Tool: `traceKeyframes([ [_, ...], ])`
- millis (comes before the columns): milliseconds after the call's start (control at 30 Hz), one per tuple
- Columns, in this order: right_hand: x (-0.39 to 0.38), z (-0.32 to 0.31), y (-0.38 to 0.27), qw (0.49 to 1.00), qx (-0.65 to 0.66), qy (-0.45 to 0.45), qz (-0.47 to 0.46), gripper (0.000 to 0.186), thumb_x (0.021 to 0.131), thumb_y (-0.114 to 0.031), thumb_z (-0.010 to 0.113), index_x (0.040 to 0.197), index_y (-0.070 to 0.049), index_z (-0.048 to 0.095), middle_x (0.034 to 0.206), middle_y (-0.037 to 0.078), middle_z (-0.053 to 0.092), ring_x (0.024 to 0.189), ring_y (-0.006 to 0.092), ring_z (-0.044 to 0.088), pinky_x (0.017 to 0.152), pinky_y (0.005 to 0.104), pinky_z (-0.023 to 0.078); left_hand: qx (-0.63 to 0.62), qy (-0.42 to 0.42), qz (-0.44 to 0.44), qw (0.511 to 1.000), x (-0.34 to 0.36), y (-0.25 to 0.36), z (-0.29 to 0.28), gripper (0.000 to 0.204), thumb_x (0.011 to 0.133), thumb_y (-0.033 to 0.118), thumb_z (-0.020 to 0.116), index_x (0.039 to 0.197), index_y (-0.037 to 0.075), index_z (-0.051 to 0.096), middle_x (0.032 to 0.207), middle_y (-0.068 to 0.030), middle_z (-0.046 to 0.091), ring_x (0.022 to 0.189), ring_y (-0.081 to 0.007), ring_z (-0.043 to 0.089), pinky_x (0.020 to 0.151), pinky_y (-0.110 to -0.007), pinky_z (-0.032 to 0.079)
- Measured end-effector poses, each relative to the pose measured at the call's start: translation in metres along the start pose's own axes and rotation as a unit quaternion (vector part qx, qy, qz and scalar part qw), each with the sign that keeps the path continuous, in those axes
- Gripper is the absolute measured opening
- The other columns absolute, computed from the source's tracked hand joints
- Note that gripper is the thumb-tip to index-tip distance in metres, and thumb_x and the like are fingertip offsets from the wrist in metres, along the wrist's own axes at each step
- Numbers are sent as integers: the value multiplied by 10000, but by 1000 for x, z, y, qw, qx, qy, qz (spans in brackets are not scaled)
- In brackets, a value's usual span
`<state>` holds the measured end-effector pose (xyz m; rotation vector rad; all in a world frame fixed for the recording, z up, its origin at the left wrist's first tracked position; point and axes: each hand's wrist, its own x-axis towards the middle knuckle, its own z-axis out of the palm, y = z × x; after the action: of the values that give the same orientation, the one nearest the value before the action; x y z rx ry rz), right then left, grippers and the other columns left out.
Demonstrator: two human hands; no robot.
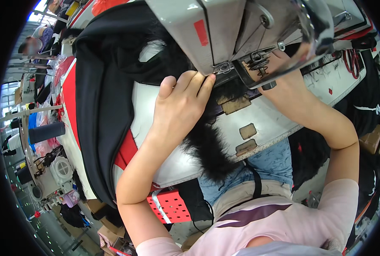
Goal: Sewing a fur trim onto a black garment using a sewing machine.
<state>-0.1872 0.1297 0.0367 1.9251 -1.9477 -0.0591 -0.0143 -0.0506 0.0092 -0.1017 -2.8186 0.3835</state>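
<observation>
A white sewing machine [190, 25] stands over the table, its needle area above black fabric [107, 72] edged with black fur. My left hand [179, 102] is left of the needle area. Its bent fingers are close together on the fabric edge, with the fingertips against the machine head. My right hand [279, 74] reaches in from the right, behind the machine's thread guides and shiny cover, and its fingers are mostly hidden. A strip of black fur [211, 149] hangs from the work over the table's near edge.
The white sewing table [284, 113] has worn tape patches [247, 131] and a measuring scale along its near edge. Red scissor handles [351, 62] lie at the right. Below the table is a red perforated box [173, 207]. Another machine [62, 170] and a person [38, 40] are at the left.
</observation>
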Motion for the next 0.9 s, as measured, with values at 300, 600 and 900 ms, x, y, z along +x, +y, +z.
traceKeyframes([
  [300, 4, 15, 0, 995, 87, 42, 11, 98, 673, -133, 631, 748, -97, 683, 864, 27, 574, 956, 214, 534, 720, 323, 409, -24, 16, -12, 1000, 1, -1, 0, 276, 812, 132, 658, 1085, 101, 695, 1002, 17, 629, 1042, -108, 563, 925, -318, 295],
  [600, 1, 18, 4, 999, 47, 8, -12, 82, 656, -124, 633, 721, -96, 674, 863, 33, 603, 1012, 227, 539, 729, 330, 419, -14, -13, -2, 1000, 5, 3, -5, 207, 840, 147, 655, 1032, 87, 702, 1111, 2, 663, 1026, -116, 567, 932, -315, 323],
  [900, 2, 30, 5, 994, 88, 66, 22, 21, 666, -99, 623, 673, -81, 632, 787, 45, 584, 969, 237, 554, 736, 347, 429, -47, 7, -9, 999, 7, -5, -4, 206, 832, 147, 660, 1025, 91, 704, 1062, 5, 665, 1028, -115, 577, 922, -321, 334],
])
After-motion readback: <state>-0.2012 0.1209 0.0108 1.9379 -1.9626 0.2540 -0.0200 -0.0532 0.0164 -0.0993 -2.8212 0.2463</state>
